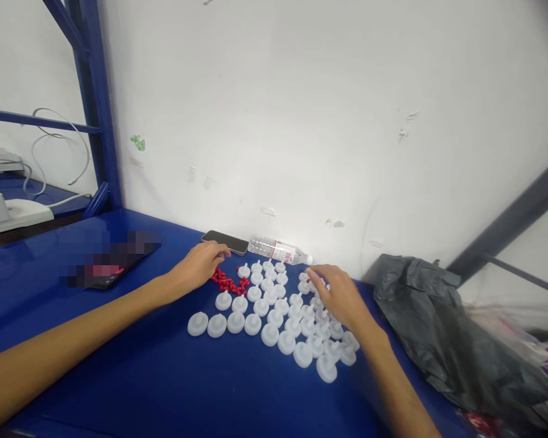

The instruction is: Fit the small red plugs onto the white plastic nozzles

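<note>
My left hand hovers by the left end of a pile of small red caps, fingers loosely bent and apart, with nothing visible in them. My right hand reaches over the right side of a group of round white plastic pieces, each with a short stem. Its thumb and fingertips come together near the back row, and whatever is between them is hidden. Close to that thumb tip shows a bit of red. Another red spot sits beside a white piece behind the pile.
Against the wall lie a dark phone and a clear plastic bottle on its side. A dark device, partly blurred, rests at left on the blue tabletop. To the right is a grey plastic bag. A blue metal post rises at left.
</note>
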### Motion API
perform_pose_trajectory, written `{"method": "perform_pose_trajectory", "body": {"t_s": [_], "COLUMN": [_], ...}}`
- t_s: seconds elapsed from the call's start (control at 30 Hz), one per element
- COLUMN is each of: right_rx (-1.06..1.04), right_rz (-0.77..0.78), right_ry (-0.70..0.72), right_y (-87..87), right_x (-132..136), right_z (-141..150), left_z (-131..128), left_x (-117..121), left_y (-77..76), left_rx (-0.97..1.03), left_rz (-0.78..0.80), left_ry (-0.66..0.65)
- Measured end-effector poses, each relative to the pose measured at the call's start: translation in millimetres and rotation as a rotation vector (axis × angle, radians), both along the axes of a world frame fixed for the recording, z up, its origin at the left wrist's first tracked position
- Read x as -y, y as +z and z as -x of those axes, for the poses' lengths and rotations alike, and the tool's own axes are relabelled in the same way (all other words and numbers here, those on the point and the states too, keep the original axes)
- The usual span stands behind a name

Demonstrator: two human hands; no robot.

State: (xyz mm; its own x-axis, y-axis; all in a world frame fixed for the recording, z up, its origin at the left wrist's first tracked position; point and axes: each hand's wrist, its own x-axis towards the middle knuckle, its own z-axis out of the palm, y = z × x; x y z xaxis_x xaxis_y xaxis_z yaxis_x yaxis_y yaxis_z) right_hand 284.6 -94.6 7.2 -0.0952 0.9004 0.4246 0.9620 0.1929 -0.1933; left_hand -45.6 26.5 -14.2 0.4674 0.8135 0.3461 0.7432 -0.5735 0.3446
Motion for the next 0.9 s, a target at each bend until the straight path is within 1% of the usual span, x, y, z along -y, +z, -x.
{"method": "perform_pose_trajectory", "body": {"t_s": [0.1,0.13,0.23,0.33,0.4,0.5,0.63,0.77,0.9], "right_rx": [0.044,0.058,0.079,0.066,0.054,0.043,0.016,0.019,0.076], "right_rz": [0.063,0.085,0.155,0.189,0.152,0.053,-0.070,-0.090,-0.131], "right_ry": [0.133,0.145,0.105,0.106,0.119,0.103,0.104,0.182,0.302], "right_y": [-6.8,-10.7,-22.0,-26.1,-23.6,-15.0,-3.6,1.3,-1.3], "right_x": [0,-1,-4,-6,-6,-5,2,10,16], "right_z": [26,32,44,44,42,41,49,67,85], "left_z": [-3,-3,-6,-7,-8,-9,-13,-20,-26], "left_x": [6,8,11,11,13,18,29,42,55], "left_y": [4.7,5.7,6.3,4.4,3.4,3.9,8.3,14.0,17.8], "left_rx": [0.014,0.024,0.064,0.104,0.135,0.173,0.231,0.396,0.479], "left_rz": [-0.020,-0.027,-0.056,-0.084,-0.089,-0.081,-0.051,0.075,0.193], "left_ry": [-0.026,-0.038,-0.084,-0.131,-0.146,-0.143,-0.157,-0.213,-0.253]}}
